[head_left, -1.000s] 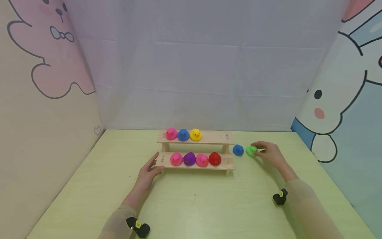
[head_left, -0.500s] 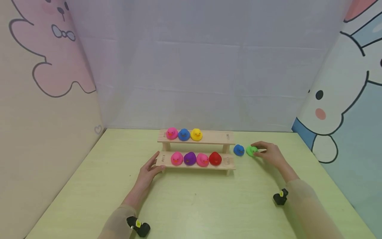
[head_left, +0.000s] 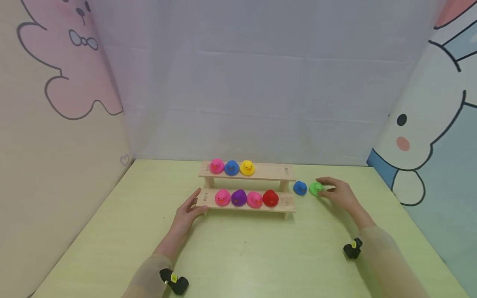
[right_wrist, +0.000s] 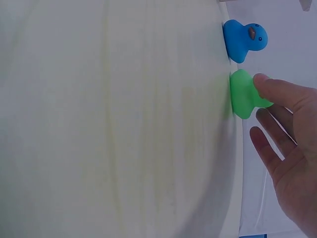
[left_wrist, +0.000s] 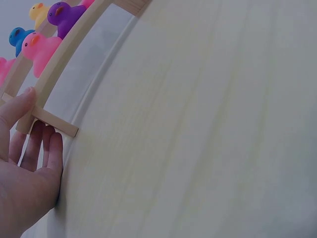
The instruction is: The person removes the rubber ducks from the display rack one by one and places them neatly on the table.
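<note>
A two-tier wooden stand [head_left: 246,207] bears small rubber ducks. My left hand [head_left: 183,218] holds the left end of its lower tier; in the left wrist view the thumb lies against the board and the other fingers curl by the leg. To the right of the stand, my right hand [head_left: 342,195] pinches a green rubber duck [head_left: 316,189] that sits on the table. The right wrist view has the thumb on the duck's head, the fingertips partly hidden behind it. Beside it sits a blue rubber duck [right_wrist: 237,42], untouched.
On the upper tier stand a pink duck [head_left: 216,166], a blue duck [head_left: 232,168] and a yellow duck [head_left: 247,168]. The lower tier carries pink, purple [head_left: 239,198], pink and red [head_left: 270,198] ducks. A white cloth [head_left: 246,103] hangs behind the table [head_left: 238,256].
The head view has shifted slightly, so everything sits a little to the right. Both hands keep their places at the stand and the green duck.
</note>
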### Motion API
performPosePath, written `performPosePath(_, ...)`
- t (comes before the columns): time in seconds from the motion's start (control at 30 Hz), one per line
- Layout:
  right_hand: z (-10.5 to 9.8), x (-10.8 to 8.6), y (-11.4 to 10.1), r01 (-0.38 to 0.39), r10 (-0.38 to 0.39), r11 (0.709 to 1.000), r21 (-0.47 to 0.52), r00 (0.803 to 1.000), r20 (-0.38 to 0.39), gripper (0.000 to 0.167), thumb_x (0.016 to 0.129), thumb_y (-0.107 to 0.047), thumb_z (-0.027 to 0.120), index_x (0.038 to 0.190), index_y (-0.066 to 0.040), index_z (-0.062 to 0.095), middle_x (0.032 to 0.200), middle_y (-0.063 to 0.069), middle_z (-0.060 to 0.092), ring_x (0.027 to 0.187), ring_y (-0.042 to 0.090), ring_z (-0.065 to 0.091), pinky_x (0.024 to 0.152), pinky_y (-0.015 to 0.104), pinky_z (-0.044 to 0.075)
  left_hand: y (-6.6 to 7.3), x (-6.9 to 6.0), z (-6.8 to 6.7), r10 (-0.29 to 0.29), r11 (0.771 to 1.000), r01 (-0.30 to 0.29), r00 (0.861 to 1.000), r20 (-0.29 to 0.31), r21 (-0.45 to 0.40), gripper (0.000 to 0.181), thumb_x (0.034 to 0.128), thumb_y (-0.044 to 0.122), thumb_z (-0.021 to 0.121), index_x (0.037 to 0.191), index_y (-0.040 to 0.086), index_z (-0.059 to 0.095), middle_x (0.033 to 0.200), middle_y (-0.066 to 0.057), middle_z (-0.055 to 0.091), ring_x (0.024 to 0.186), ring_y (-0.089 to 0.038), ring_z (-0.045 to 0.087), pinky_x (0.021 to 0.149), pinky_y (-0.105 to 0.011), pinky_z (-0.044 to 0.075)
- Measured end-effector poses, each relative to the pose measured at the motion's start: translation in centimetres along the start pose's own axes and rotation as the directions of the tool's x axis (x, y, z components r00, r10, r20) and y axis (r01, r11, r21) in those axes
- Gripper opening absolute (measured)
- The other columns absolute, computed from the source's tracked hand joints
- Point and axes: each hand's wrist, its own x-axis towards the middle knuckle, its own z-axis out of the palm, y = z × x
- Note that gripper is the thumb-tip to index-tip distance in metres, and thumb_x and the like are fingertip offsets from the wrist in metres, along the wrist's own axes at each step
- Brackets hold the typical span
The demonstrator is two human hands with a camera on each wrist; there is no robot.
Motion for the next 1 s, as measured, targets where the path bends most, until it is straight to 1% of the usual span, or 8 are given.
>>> performPosePath(0.17,-0.2,0.0,-0.1,0.001,-0.001,1.000,-0.014,1.000,0.000,0.053,0.090,-0.016,0.071,0.139,-0.004,0.054,0.139,0.025,0.056,0.123,0.046,0.055,0.097,0.055,0.050,-0.1,0.0,0.1,0.001,1.000,-0.001,1.000,-0.004,-0.003,0.068,0.0906,0.018,0.072,0.150,0.034,0.042,0.134,-0.007,0.047,0.103,-0.007,0.058,0.088,-0.016,0.047)
performPosePath(0.5,-0.8,0.4,-0.6,0.043,-0.044,0.999,-0.032,0.999,-0.013,0.054,0.091,-0.014,0.070,0.140,-0.003,0.052,0.138,0.025,0.057,0.124,0.045,0.054,0.098,0.056,0.049,0.1,0.0,0.1,-0.009,1.000,0.009,1.000,-0.004,0.000,0.069,0.0902,0.019,0.072,0.149,0.036,0.042,0.136,-0.008,0.046,0.103,-0.007,0.058,0.088,-0.016,0.046)
performPosePath(0.73,-0.9,0.9,-1.9,0.046,-0.049,0.997,-0.058,0.998,-0.046,0.051,0.092,-0.016,0.069,0.139,-0.004,0.053,0.138,0.023,0.057,0.125,0.042,0.054,0.100,0.057,0.047,0.1,0.0,0.0,-0.012,1.000,0.012,1.000,0.001,0.010,0.069,0.0901,0.022,0.073,0.149,0.038,0.041,0.137,-0.007,0.045,0.106,-0.008,0.057,0.090,-0.016,0.045)
performPosePath(1.0,-0.8,1.7,-3.7,0.091,-0.098,0.994,-0.063,0.989,-0.109,0.049,0.092,-0.016,0.070,0.136,-0.003,0.055,0.134,0.023,0.060,0.121,0.041,0.057,0.097,0.056,0.049,0.1,0.0,0.0,-0.019,1.000,0.019,1.000,0.007,-0.004,0.069,0.0904,0.020,0.072,0.150,0.037,0.041,0.140,-0.008,0.041,0.106,-0.008,0.056,0.089,-0.016,0.045)
